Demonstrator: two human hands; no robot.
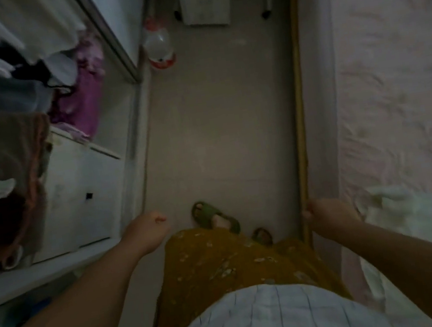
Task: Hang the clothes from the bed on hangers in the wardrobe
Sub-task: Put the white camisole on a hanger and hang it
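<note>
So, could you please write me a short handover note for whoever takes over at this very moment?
Left hand: fingers curled, holding nothing, over the floor beside the open white wardrobe.
Right hand: curled at the edge of the pink-covered bed; whether it has a grip on anything cannot be told.
A pale white garment lies on the bed by that hand.
Done: clothes already hang in the wardrobe.
Left: pick up the white garment, hanger it, hang it up.
</note>
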